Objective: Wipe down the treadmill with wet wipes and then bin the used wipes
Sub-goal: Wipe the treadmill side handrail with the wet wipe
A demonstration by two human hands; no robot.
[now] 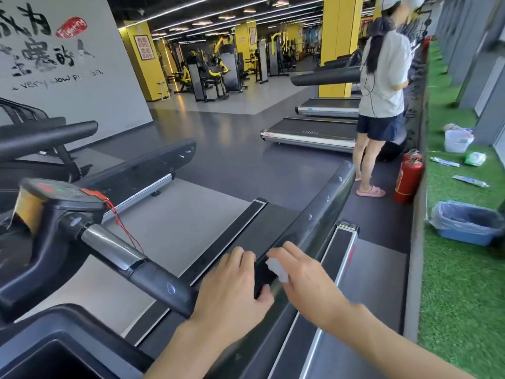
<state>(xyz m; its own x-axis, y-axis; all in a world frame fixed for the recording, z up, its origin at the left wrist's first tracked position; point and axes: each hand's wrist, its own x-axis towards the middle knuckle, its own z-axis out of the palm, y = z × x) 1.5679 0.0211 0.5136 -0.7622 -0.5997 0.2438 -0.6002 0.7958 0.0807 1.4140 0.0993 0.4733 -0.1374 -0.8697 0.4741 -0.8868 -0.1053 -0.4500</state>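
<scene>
Wipe [277, 269]: white wad pinched in right grip [308, 280], pressed on rail [325, 203]; rail runs toward 1 o'clock. Left grip [235, 291] flat, empty. Bin [464, 237] at 2 o'clock, right grip nearer.

Left hand [232, 294]: bare; left forearm [191, 348] behind it bare as far as the frame edge. Right hand [311, 283]: bare; right forearm [396, 346] behind it likewise, slightly blurred.

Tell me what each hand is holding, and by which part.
The right hand holds a bunched wipe under its thumb and fingers, pressed on the side rail. The left hand rests on that rail, holding nothing.
</scene>
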